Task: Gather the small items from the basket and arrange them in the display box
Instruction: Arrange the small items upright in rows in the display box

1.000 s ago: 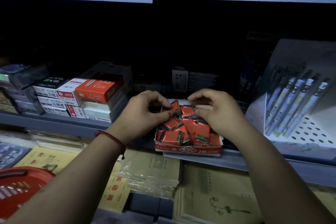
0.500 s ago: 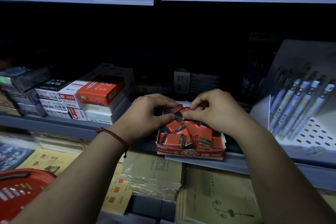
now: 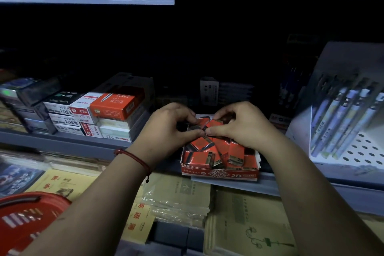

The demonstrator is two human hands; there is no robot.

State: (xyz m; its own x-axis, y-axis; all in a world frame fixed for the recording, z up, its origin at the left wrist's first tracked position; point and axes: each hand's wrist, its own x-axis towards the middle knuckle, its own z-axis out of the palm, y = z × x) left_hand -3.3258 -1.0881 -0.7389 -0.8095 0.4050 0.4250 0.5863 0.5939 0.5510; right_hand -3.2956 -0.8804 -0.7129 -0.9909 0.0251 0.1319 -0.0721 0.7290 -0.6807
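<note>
In the head view, your left hand (image 3: 168, 129) and right hand (image 3: 242, 129) meet over the back of the display box (image 3: 220, 174), thumbs nearly touching. Each hand's fingers curl down and pinch one of the red packets (image 3: 199, 159) at the top of the pile. The others, marked 2B, lie jumbled inside the box, which sits at the front edge of the shelf (image 3: 62, 141). The red basket (image 3: 52, 199) sits at lower left, well apart from the box.

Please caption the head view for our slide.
Left hand and right hand pinch red 2B packets in a shelf display box.
</note>
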